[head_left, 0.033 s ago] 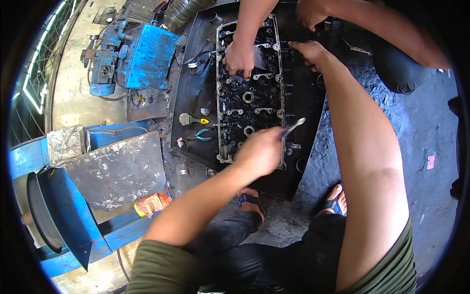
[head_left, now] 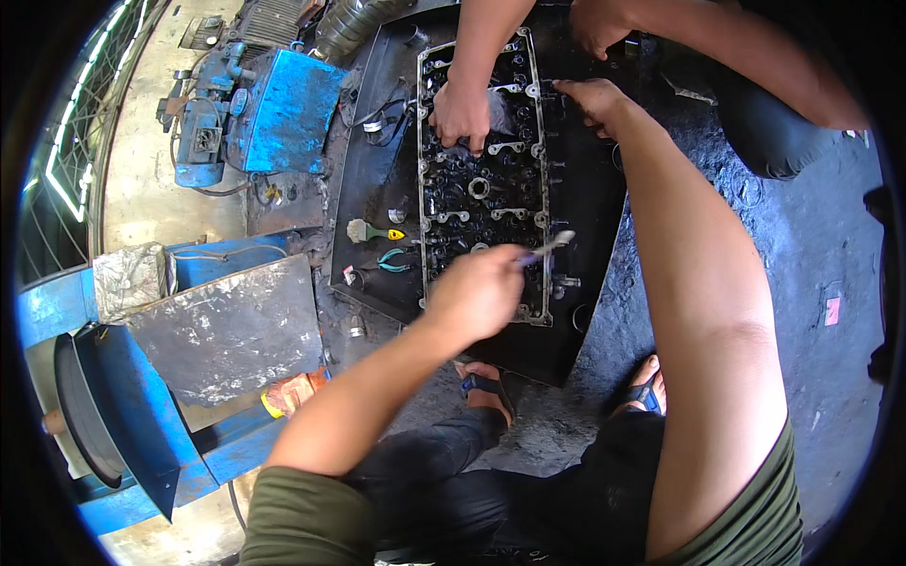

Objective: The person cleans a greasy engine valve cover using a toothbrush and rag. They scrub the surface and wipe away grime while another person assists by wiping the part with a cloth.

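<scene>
A metal cylinder head (head_left: 479, 209), dark and oily, lies on a black tray (head_left: 373, 179). My left hand (head_left: 475, 294), blurred by motion, is closed on the purple handle of what looks like a toothbrush (head_left: 559, 241). Its pale head points up and right, over the near right edge of the cylinder head. At the far right edge, my right hand (head_left: 604, 102) rests with its index finger stretched out against the side; its other fingers are partly hidden. A co-worker's hand (head_left: 462, 118) presses down on the far half, beside a greyish rag or plastic (head_left: 510, 115).
A paint brush (head_left: 376, 231) and teal-handled pliers (head_left: 393, 260) lie on the tray's left side. A blue machine (head_left: 293, 108) stands at far left, a blue metal frame (head_left: 179, 453) at near left. A second co-worker hand (head_left: 601, 28) hangs at the far right.
My left hand has shifted left and slightly toward me, carrying the toothbrush with it. My right hand and the co-worker's hands stay where they were.
</scene>
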`<move>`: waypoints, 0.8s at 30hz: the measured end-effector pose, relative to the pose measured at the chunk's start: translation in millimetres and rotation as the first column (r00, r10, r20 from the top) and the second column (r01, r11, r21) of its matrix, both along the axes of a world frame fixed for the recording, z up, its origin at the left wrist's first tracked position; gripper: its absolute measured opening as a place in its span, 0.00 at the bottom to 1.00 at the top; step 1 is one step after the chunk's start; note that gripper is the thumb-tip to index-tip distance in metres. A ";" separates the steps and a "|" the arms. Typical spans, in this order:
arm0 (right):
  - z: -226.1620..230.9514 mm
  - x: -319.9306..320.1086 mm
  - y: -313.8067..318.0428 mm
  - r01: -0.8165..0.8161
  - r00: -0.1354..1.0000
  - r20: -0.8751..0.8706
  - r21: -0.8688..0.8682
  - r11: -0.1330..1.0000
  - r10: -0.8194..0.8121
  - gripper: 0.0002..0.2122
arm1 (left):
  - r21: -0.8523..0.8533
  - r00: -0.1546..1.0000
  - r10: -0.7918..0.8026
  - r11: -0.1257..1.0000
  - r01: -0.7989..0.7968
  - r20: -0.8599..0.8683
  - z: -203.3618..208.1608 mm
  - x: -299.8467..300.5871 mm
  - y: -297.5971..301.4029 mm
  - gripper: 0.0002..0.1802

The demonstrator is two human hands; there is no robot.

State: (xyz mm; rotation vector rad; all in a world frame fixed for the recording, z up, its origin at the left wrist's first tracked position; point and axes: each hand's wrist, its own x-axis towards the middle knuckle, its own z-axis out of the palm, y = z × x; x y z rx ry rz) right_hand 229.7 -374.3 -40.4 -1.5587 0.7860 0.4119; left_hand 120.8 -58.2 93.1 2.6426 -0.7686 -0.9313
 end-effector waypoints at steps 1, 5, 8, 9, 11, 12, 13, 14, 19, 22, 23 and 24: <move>-0.6 2.2 3.6 0.003 1.000 0.018 0.005 1.000 -0.003 0.41 | 0.014 0.995 -0.040 0.999 0.039 0.092 15.7 19.2 21.3 0.17; 1.9 7.5 19.0 0.004 1.000 0.008 0.031 0.999 -0.004 0.41 | 0.162 0.937 -0.012 0.986 -0.048 0.350 37.5 92.4 78.4 0.15; 5.4 3.0 20.8 -0.010 1.000 0.006 -0.013 1.000 0.010 0.40 | 0.249 0.876 -0.026 0.963 -0.108 0.482 18.1 123.2 83.9 0.13; 6.1 -0.2 17.6 -0.008 1.000 0.017 -0.015 1.000 0.008 0.39 | 0.283 0.878 -0.073 0.956 -0.073 0.474 10.1 130.5 80.2 0.13; 5.8 -10.4 7.4 0.015 1.000 0.025 -0.003 1.000 -0.014 0.38 | 0.393 0.866 -0.140 0.917 -0.070 0.480 -2.7 145.1 68.7 0.12; 5.1 -16.1 2.0 0.017 1.000 0.021 -0.029 0.999 -0.017 0.38 | 0.456 0.834 -0.238 0.890 -0.018 0.497 -7.6 152.7 61.2 0.11; 5.1 -20.8 -3.2 0.028 0.999 0.017 -0.035 0.999 -0.027 0.38 | 0.481 0.765 -0.302 0.877 -0.011 0.569 -7.1 162.2 56.1 0.10; 5.8 -24.2 -7.9 0.036 0.999 0.018 -0.040 0.999 -0.036 0.37 | 0.529 0.768 -0.359 0.848 0.032 0.531 -7.0 169.7 50.4 0.10; 11.1 -46.2 -21.0 0.116 0.992 -0.025 -0.190 0.975 -0.123 0.37 | 0.604 0.806 -0.336 0.796 -0.033 0.487 -5.5 189.7 34.4 0.09; 19.0 -53.8 -20.5 0.051 0.998 -0.004 -0.294 0.955 -0.055 0.35 | 0.601 0.831 -0.368 0.798 0.051 0.418 -7.2 182.7 35.6 0.10; 20.4 -56.0 -18.0 0.048 0.999 0.003 -0.313 0.948 -0.050 0.35 | 0.563 0.841 -0.338 0.825 0.049 0.422 -6.4 180.5 38.4 0.11; 21.2 -57.5 -16.1 0.066 0.998 -0.001 -0.319 0.946 -0.070 0.34 | 0.526 0.830 -0.279 0.850 -0.021 0.483 -7.4 178.4 39.6 0.11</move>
